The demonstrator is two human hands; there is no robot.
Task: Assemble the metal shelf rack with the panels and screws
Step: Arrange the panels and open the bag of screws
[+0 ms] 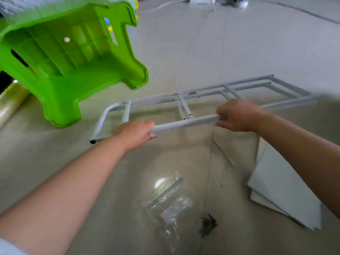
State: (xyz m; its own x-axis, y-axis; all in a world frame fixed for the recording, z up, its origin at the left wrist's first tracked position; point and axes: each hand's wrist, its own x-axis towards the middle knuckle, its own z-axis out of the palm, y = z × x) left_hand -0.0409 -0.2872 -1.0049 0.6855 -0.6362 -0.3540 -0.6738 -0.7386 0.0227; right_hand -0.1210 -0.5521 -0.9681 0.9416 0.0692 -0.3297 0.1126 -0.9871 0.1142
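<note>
- Gripping the near rail of the white metal frame, the left hand is closed around it close to the rounded end.
- The right hand is closed on the same rail further along; motion blur hides the fingers.
- The frame lies across the floor, a second frame under it.
- White panels are stacked at right.
- A clear plastic bag lies nearest.
- A green stool is tipped over at left.
</note>
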